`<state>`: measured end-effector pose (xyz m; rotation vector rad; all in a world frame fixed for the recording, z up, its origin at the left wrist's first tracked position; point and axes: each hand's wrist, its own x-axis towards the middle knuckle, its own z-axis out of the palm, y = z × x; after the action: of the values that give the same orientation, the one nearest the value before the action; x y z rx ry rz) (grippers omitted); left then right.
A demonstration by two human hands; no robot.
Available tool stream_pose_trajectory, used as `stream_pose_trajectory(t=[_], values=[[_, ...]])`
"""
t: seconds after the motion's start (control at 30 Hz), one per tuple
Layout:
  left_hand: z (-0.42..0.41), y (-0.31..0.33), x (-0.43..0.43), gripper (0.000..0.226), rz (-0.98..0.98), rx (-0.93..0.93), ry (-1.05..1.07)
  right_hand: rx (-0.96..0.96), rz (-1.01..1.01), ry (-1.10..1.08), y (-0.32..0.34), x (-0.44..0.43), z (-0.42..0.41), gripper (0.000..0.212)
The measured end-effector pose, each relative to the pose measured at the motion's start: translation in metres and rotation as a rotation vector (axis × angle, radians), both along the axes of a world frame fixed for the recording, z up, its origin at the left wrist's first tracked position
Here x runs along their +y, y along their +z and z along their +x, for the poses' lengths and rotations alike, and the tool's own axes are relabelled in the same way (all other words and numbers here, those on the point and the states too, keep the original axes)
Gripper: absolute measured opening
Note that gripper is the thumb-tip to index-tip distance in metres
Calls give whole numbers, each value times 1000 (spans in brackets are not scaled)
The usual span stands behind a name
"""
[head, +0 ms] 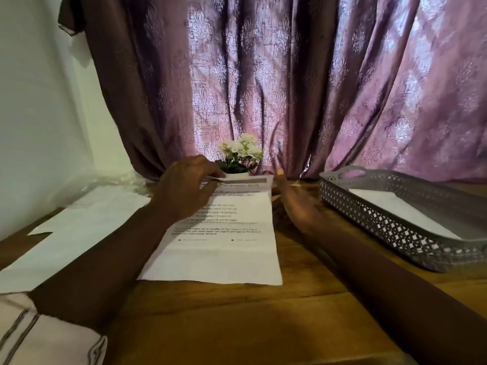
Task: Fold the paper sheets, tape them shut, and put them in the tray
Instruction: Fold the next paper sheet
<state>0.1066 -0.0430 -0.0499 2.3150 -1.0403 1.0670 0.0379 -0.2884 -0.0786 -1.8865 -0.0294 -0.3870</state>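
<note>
Wooden table (303, 306) ran across the lower view, backed by a purple patterned curtain (290, 75) and a pale wall (31, 101) at left. Printed sheet (224, 254) lay flat at table centre, text side up, near edge toward the person; its far edge was lifted slightly off the surface. Left hand (187, 185) sat over the far left corner of that sheet, fingers curled close together and pinching the raised edge; the fingertips themselves were hidden by the paper. Right hand (295, 204) stood beside the sheet's right edge, thumb tip up near the far right corner. It was motion-blurred, so whether its fingers gripped the paper or only touched it could not be told. Print on the sheet was too soft to read. Grey perforated tray (395, 230) stood at right, apart from the sheet and cut off by the frame edge, with one folded white paper (395, 206) lying inside; tape on it could not be made out. Blank white sheets (87, 225) lay overlapped at left, partly covered by the left forearm. Small pot of white flowers (241, 151) stood just behind the sheet's far edge, its base hidden. Crumpled clear plastic (116, 180) showed faintly against the wall. Striped sleeve (39, 335) filled the lower left corner — cropped.
</note>
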Motion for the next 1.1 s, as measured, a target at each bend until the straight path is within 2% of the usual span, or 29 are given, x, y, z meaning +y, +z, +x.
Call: stream_pose_trajectory(t=[0.07,0.1,0.17,0.2,0.23,0.3,0.33,0.43,0.53,0.63,0.77,0.93,1.03,1.1], values=[[-5,-3,-9,14,81,-63,-29,44,103,28,3,-1,3,65],[-7,-6,-13,13,109,-82,-35,76,197,56,3,0,4,59],[-11,-12,-21,14,164,-107,-49,103,327,106,-1,-1,9,32],[-12,-14,-25,16,201,-111,-56,95,310,120,-5,-3,12,19],[-11,-17,-27,17,240,-106,-62,86,287,136,-9,-6,16,15],[-8,-22,-29,20,315,-69,-58,57,278,177,-15,-10,22,23],[-8,-25,-29,28,336,-34,-58,34,284,182,-15,-11,24,26],[-9,-32,-33,50,248,84,-122,-66,220,218,-17,-13,28,30],[-9,-36,-42,42,122,115,-148,-152,178,276,-16,-9,21,37],[-5,-38,-47,32,11,173,-196,-210,196,270,-14,-2,14,28],[-5,-39,-42,34,-45,106,-120,-188,163,205,-20,-2,17,19],[-1,-34,-28,43,67,19,41,-128,233,163,-21,-4,21,13],[3,-32,-17,37,36,-48,75,-145,226,145,-17,-5,18,18],[6,-31,-9,41,21,-54,93,-133,270,149,-15,-6,17,25]])
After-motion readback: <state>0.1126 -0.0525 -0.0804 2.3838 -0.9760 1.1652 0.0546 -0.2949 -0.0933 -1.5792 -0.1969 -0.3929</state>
